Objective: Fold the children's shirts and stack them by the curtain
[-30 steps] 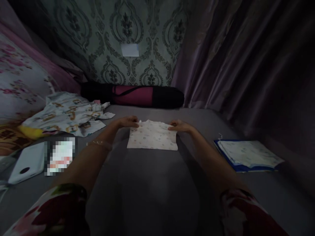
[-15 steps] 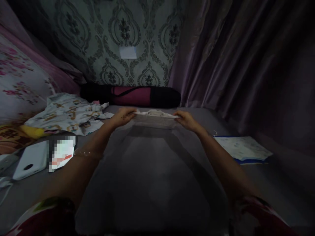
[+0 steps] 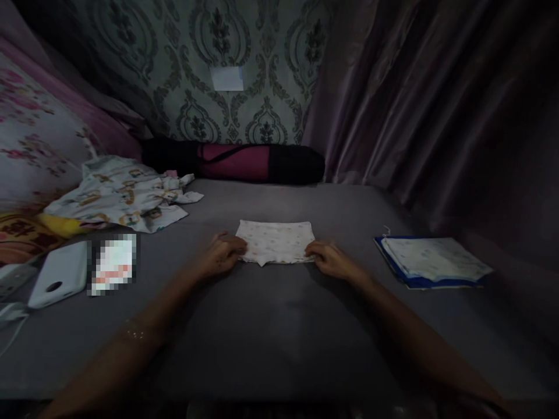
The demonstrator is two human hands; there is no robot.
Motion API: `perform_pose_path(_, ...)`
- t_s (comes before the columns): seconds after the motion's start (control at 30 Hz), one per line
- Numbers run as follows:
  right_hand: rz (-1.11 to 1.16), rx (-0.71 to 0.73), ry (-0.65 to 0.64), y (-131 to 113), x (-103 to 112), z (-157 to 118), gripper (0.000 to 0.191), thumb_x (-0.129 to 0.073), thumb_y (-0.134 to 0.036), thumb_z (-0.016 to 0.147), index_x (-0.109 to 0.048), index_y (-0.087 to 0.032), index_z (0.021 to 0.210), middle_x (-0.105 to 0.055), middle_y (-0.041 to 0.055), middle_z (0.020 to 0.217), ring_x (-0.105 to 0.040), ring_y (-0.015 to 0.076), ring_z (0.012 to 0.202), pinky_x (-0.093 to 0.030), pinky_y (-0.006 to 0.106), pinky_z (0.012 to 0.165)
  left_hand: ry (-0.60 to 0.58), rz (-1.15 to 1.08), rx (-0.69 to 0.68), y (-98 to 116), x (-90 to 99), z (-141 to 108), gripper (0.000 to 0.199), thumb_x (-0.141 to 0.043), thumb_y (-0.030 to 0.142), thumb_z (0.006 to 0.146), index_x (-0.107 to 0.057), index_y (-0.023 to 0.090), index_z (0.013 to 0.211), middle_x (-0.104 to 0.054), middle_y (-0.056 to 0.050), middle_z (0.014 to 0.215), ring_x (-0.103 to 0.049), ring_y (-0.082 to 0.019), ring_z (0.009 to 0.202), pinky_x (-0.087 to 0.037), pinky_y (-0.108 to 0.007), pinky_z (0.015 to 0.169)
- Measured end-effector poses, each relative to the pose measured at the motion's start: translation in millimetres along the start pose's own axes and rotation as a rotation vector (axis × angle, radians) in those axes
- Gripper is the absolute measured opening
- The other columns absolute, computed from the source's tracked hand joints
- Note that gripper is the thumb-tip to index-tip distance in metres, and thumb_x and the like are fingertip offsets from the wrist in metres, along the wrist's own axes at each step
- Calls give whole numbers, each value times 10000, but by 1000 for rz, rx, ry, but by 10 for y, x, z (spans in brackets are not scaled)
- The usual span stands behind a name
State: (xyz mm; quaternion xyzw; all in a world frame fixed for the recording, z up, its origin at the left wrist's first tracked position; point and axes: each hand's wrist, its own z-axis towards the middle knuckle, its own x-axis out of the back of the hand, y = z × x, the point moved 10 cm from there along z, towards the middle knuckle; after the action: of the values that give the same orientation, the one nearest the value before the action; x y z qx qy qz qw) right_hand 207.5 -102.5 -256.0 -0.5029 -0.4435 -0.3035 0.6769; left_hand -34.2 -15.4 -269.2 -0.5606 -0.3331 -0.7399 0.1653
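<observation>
A folded white cloth [image 3: 276, 241] with a faint small print lies flat on the grey sheet [image 3: 279, 326], its near edge uneven with a small point hanging out. At its near left corner my left hand [image 3: 222, 253] is closed, fingertips gripping the edge. My right hand [image 3: 334, 259] pinches the near right corner in the same way. Both thumbs are mostly hidden from this angle.
To the right lies a stack of folded cloths [image 3: 437, 259], white over blue. On the left are a crumpled printed garment [image 3: 131, 195], a white power bank [image 3: 60, 274] and a pixelated bright rectangle [image 3: 114, 265]. A black and pink long bag [image 3: 238, 162] lines the wall.
The cloth, held up and stretched between both hands farther away, is now down flat on the sheet and nearer to me. Both hands came down with it, still at its sides.
</observation>
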Motion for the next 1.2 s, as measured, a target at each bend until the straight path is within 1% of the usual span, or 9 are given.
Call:
perform_pose_path(0.1,-18,-81,77,-4,62,197,371,-399,-110,850,-655,-166,1113,-665,87,1159,-587,183,1099,-381,300,1000,33,-23,67,152,-3,175,299,-447,256,873,-663,227,1077,-691,-62,1166,-599,-204,1132,-252,-422,1125)
perform_pose_path(0.23,-131,-161,119,-76,-57,514,492,-324,-259,958,-453,-66,1391,-418,165,1477,-343,225,1385,-197,371,1154,16,-10,17,543,-145,386,398,-355,348,957,-577,218,1260,-575,-91,1356,-474,-211,1298,-215,-441,1150)
perform_pose_path(0.33,-195,-234,97,-30,-211,667,576,-232,-360,994,-340,-43,1463,-298,164,1545,-209,253,1447,-94,425,1181,-61,29,28,658,-312,465,487,-319,415,973,-461,202,1387,-408,-114,1499,-310,-242,1415,-167,-499,1162)
perform_pose_path(0.53,-236,-365,16,204,-382,677,640,-209,-399,990,-303,20,1465,-268,203,1547,-193,294,1447,-139,437,1170,-125,74,77,548,-470,468,565,-278,455,979,-358,173,1463,-281,-127,1559,-210,-256,1455,-126,-506,1174)
perform_pose_path(0.67,-231,-373,-4,235,-395,660,641,-211,-404,988,-291,7,1473,-253,197,1554,-176,286,1453,-130,439,1173,-110,69,85,443,-426,419,559,-289,470,976,-391,189,1448,-307,-127,1548,-229,-258,1449,-139,-509,1170)
perform_pose_path(0.8,-218,-398,-40,244,-398,678,642,-215,-411,987,-287,-2,1476,-245,196,1557,-167,289,1456,-132,470,1169,-75,71,122,213,-331,300,564,-277,476,975,-414,178,1434,-330,-133,1538,-254,-264,1439,-154,-522,1164)
perform_pose_path(0.97,-240,-324,42,-65,-362,815,604,-196,-414,994,-314,-79,1482,-258,152,1563,-172,265,1457,-64,479,1177,35,56,190,-133,-223,122,545,-248,462,980,-433,195,1417,-371,-116,1521,-289,-250,1424,-178,-506,1163)
perform_pose_path(1.07,-192,-255,22,-279,-508,896,620,-199,-418,992,-288,-59,1491,-243,153,1567,-160,252,1461,-69,455,1181,69,16,224,-262,-235,63,550,-223,457,982,-417,190,1422,-372,-114,1520,-299,-231,1419,-195,-481,1163)
perform_pose_path(1.2,-191,-252,-8,-320,-669,913,615,-219,-404,987,-300,-52,1485,-242,157,1567,-157,255,1462,-69,444,1182,110,-24,218,-304,-248,38,559,-224,445,981,-405,147,1417,-390,-132,1506,-311,-223,1412,-208,-454,1166)
